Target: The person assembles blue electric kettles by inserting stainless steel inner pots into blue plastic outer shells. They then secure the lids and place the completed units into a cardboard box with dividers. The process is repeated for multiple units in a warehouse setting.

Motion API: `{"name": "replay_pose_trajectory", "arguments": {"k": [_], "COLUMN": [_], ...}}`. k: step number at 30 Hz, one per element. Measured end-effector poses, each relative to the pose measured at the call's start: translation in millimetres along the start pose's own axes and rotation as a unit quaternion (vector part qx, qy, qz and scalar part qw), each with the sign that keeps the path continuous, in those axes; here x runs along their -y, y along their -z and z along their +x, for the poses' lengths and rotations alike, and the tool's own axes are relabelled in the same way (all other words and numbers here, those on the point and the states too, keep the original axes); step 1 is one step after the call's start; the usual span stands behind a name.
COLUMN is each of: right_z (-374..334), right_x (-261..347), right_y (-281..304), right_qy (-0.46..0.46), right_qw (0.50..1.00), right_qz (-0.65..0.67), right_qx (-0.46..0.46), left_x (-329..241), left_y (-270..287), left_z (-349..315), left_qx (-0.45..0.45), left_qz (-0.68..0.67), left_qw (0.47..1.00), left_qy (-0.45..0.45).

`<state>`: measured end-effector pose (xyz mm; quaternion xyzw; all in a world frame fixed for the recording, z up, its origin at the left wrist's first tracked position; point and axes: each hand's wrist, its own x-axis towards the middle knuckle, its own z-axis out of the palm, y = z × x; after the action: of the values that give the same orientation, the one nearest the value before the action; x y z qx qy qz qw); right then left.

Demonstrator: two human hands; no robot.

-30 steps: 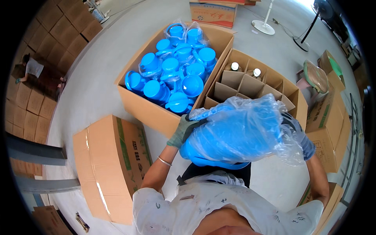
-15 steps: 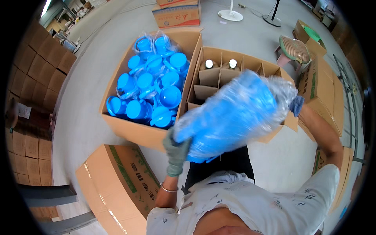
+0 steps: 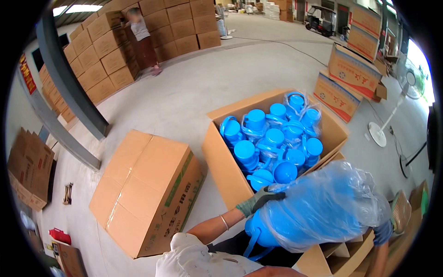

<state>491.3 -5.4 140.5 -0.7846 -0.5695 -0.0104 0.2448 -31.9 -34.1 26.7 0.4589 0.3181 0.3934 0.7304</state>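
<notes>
A blue thermos flask [image 3: 314, 207] in a crinkled clear plastic bag lies tilted across the front of my body, its handle hanging at the lower left. My left hand [image 3: 260, 201], in a grey-green glove, is closed on its upper left side. At the other end, my right hand [image 3: 383, 232], in a bluish glove, grips the gathered bag; its fingers are partly hidden. Just beyond the flask stands an open carton [image 3: 222, 168] packed with several upright blue flasks [image 3: 274, 138], some of them bagged. Below the held flask, a carton with cardboard dividers [image 3: 341, 251] is partly covered.
A taped brown carton [image 3: 138, 184] stands at the left, near grey metal posts [image 3: 74, 78]. Printed cartons [image 3: 339, 94] and a white stand fan [image 3: 377, 134] are at the right. Far off, a person [image 3: 140, 34] stands by stacked boxes [image 3: 184, 27].
The view has swung left, bringing the stacked boxes and the person into sight. Both hands still hold the bagged flask, whose handle now shows at the lower left.
</notes>
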Motion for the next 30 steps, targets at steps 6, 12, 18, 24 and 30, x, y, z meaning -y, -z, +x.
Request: {"name": "replay_pose_trajectory", "arguments": {"k": [6,12,18,24,30], "right_z": [-14,-22,-111,-52,73], "right_x": [-10,114,242,266,285], "right_y": [17,25,-34,-66,-153], "right_qy": [0.002,0.048,0.387,0.463,0.539], "right_qw": [0.997,0.866,0.884,0.880,0.820], "right_qz": [0.051,0.497,0.259,0.082,-0.004], "right_qx": [-0.052,-0.032,0.033,-0.072,-0.196], "left_x": [6,-14,-39,-87,-25], "left_y": [-24,-26,-10,-16,27], "left_z": [-7,-1,106,205,325], "left_qx": [-0.117,-0.151,0.051,0.183,0.205], "left_qz": [-0.004,-0.072,-0.090,-0.248,-0.311], "left_qw": [0.993,0.973,0.983,0.944,0.914], "left_qy": [-0.016,-0.158,-0.152,-0.117,-0.160]}}
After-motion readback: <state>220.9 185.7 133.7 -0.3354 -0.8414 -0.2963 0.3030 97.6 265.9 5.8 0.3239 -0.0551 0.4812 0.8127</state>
